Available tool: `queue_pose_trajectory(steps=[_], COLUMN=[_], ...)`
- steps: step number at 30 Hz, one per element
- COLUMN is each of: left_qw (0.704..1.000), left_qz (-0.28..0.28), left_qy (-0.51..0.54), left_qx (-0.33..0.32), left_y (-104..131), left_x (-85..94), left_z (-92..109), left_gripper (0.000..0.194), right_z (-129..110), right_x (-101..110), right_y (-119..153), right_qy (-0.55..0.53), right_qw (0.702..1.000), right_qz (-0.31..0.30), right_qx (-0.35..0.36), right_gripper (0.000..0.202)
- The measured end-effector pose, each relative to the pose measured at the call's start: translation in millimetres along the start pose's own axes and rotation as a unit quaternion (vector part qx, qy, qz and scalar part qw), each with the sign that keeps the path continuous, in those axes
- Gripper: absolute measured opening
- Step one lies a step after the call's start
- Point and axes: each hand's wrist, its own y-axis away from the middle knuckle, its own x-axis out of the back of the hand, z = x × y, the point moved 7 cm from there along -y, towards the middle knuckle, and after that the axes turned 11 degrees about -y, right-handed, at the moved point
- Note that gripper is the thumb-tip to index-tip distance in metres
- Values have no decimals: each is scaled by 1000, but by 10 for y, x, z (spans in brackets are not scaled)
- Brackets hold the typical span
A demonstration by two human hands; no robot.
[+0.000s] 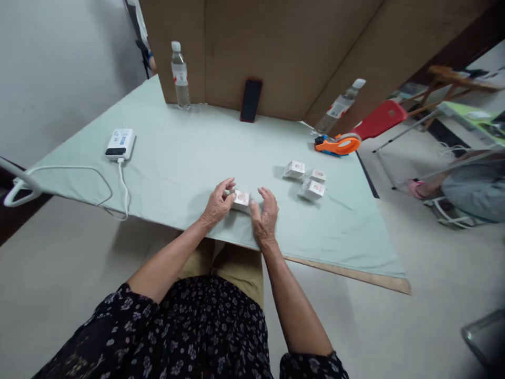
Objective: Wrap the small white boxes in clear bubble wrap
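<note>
A small white box [241,199] with a pinkish print on top sits near the front edge of the table, between my two hands. My left hand [219,204] grips its left end, the thumb against the near corner and the fingers bent behind. To the right of the box, my right hand [265,215] is open, thumb and fingers apart and curved; its thumb is close to the box's right end, and I cannot tell if it touches. Farther right stand three similar boxes, one at the left [295,169], one behind [317,176] and one nearer [313,190], seemingly in clear wrap.
A pale green cloth covers the table [189,152]. An orange tape dispenser [339,145] with a red handle lies at the right. Two water bottles, left [181,79] and right [340,108], and a phone [251,100] stand by a cardboard screen [276,52]. A corded white device [120,144] lies left.
</note>
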Motion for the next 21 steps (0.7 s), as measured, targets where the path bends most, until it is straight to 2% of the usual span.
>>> queue_pose_trajectory(steps=[3, 6, 10, 14, 21], left_qw=[997, 992, 991, 991, 985], left_qz=[62, 90, 75, 71, 48], left_qy=[-45, -77, -97, -106, -133], left_qx=[-29, -46, -52, -48, -96], left_y=[12, 13, 2, 15, 74], left_x=[93, 149, 130, 132, 153], left_z=[35, 83, 114, 120, 228], left_gripper=[46, 44, 41, 40, 28], right_z=[9, -125, -197, -110, -14], right_x=[26, -12, -66, -19, -24], right_y=[-1, 5, 5, 11, -76], right_qy=[-10, 16, 36, -2, -54], right_qw=[1000, 999, 997, 999, 998], right_qz=[21, -5, -45, -22, -25], right_qx=[5, 45, 55, 29, -4], right_gripper=[41, 46, 52, 47, 34])
